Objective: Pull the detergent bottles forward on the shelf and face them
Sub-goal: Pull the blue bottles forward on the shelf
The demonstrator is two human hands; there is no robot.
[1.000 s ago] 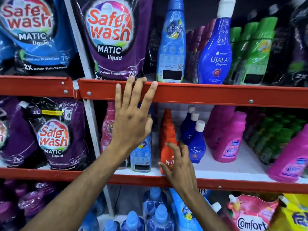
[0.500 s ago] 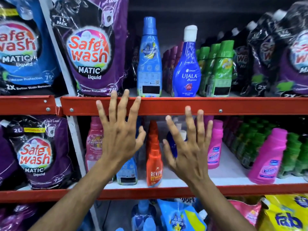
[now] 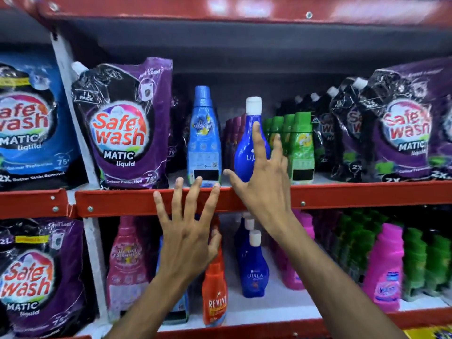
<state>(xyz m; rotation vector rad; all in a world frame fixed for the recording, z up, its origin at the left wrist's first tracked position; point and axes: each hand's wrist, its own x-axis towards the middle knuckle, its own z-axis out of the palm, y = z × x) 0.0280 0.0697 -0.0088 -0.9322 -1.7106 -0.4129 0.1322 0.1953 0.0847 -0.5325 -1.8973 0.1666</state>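
On the upper red shelf (image 3: 342,194) stand a light-blue bottle (image 3: 204,133), a deep-blue Ujala bottle (image 3: 244,152) with a white cap, and a row of green bottles (image 3: 302,145). My right hand (image 3: 264,182) is spread open in front of the Ujala bottle, fingers up against its body, not closed round it. My left hand (image 3: 188,233) is open with fingers apart, fingertips at the shelf's front lip just below the light-blue bottle. The lower shelf holds a pink bottle (image 3: 127,263), an orange Revive bottle (image 3: 215,289) and more Ujala bottles (image 3: 253,265).
Large Safe Wash pouches, purple (image 3: 122,128) and blue (image 3: 27,128), fill the left; dark pouches (image 3: 401,133) fill the right. A white upright (image 3: 73,113) divides the bays. Magenta bottles (image 3: 387,270) and green bottles (image 3: 435,260) stand lower right. Another red shelf edge (image 3: 244,8) runs overhead.
The view has tilted up, so the shelves sit lower in frame. My right hand rose from the lower shelf to the Ujala bottle above; my left hand stays by the shelf lip.
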